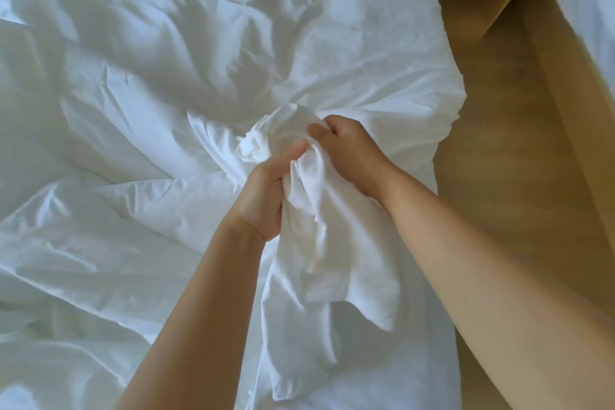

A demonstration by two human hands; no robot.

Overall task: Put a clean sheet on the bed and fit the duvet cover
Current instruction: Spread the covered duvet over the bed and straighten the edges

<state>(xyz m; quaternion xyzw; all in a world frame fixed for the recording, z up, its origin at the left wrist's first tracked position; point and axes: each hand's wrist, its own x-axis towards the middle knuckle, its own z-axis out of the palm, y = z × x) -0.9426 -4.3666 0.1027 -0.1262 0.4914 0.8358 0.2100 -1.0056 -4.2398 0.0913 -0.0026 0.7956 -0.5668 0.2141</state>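
- We see soft, even daylight with no hard glare; the white bedding (166,43) is brightest at the far right and greyer at the near left.
- Gentle bluish shadows fill its folds.
- We notice slight softness overall, and the floor (499,143) edges bend at the right.

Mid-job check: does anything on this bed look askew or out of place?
Nothing spilled or damaged. The white bedding lies rumpled, not spread flat. The left hand and right hand grip a twisted bunch of fabric near the bedding's right edge; which layer it is, I cannot tell.
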